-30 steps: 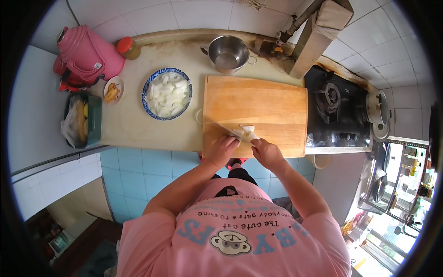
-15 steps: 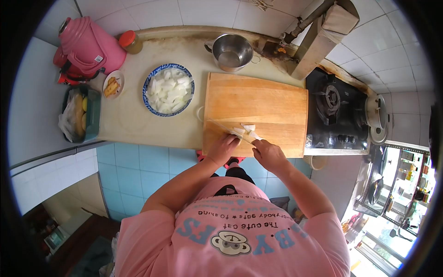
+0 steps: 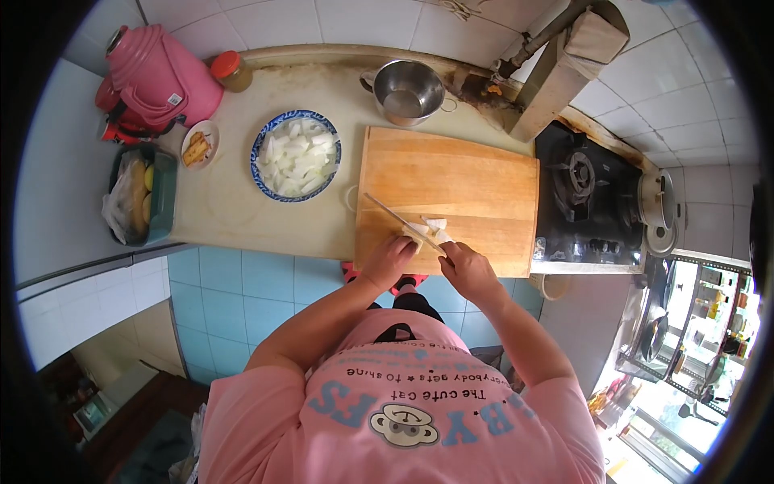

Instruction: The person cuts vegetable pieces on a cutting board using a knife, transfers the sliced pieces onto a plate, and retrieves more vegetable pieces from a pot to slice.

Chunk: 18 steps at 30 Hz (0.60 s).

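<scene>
A wooden cutting board (image 3: 451, 173) lies at the counter's front edge. My right hand (image 3: 469, 273) is closed round the handle of a knife (image 3: 391, 213), whose blade points up and left across the board. Below the blade, my left hand (image 3: 389, 261) has its fingers bent against a pale vegetable piece (image 3: 418, 231), partly hidden by the knife and fingers. Several cut white pieces (image 3: 436, 223) lie beside the blade. Left of the board stands a blue-and-white bowl (image 3: 255, 169) full of white vegetable chunks (image 3: 297, 157).
Behind the board stands a steel pot (image 3: 406, 105). A black gas stove (image 3: 597, 218) adjoins on the right. To the left are a small plate (image 3: 211, 133) with ginger-like pieces, a red-lidded jar (image 3: 234, 74), a pink thermos (image 3: 165, 77) and a green basket (image 3: 165, 194).
The knife blade has swung, its tip now further toward the back of the board, and its broad side shows less. Both hands have stayed nearly in place.
</scene>
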### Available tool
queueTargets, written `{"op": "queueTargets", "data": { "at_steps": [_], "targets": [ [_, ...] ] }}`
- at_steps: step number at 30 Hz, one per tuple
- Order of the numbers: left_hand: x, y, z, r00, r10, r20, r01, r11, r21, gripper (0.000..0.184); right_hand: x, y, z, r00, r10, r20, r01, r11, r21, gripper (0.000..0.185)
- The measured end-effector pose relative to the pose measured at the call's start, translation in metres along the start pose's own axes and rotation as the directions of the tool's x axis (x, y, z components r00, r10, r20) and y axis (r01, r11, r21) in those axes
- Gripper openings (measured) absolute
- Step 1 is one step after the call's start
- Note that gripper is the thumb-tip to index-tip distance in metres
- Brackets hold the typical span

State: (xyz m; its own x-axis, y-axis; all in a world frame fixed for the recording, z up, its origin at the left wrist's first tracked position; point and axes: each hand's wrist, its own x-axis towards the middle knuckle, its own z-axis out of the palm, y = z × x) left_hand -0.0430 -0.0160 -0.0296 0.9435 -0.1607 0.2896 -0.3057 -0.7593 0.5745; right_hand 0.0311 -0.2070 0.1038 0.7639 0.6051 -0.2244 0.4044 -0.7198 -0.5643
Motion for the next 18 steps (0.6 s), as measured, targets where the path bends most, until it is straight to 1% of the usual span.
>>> {"op": "queueTargets", "data": {
  "at_steps": [1,2,4,8,11,13,18],
  "targets": [
    [-0.001,-0.001,0.004,1.000,0.010,-0.010,-0.010,1.000,0.022,0.028,-0.001,-0.004,-0.006,0.999,0.010,0.040,-0.009,1.000,-0.023,0.020],
    [-0.003,-0.003,0.007,1.000,0.011,-0.009,-0.011,1.000,0.020,0.028,-0.002,-0.006,-0.010,0.999,0.013,0.040,-0.012,1.000,-0.023,0.020],
    [-0.003,-0.005,0.008,0.999,0.026,-0.018,-0.026,0.999,0.027,0.029,-0.001,-0.009,-0.014,0.995,-0.011,0.100,0.017,0.998,-0.063,0.017],
    [-0.004,-0.002,0.006,1.000,-0.021,0.011,0.021,1.000,-0.012,0.030,0.005,-0.004,-0.002,0.994,-0.010,0.109,0.017,0.997,-0.069,0.016],
    [-0.003,0.001,0.002,1.000,-0.022,-0.007,0.022,1.000,0.003,0.029,0.013,-0.001,0.010,0.995,-0.014,0.100,0.019,0.998,-0.057,0.016],
    [-0.002,0.000,0.002,0.999,-0.044,0.023,0.044,0.999,-0.015,0.027,0.019,0.006,0.023,0.997,-0.009,0.074,0.011,0.999,-0.036,0.018],
    [-0.001,0.000,-0.001,0.999,-0.035,0.009,0.035,0.997,-0.068,0.023,0.012,0.015,0.035,1.000,0.012,0.012,-0.012,1.000,0.000,0.021]
  ]
}}
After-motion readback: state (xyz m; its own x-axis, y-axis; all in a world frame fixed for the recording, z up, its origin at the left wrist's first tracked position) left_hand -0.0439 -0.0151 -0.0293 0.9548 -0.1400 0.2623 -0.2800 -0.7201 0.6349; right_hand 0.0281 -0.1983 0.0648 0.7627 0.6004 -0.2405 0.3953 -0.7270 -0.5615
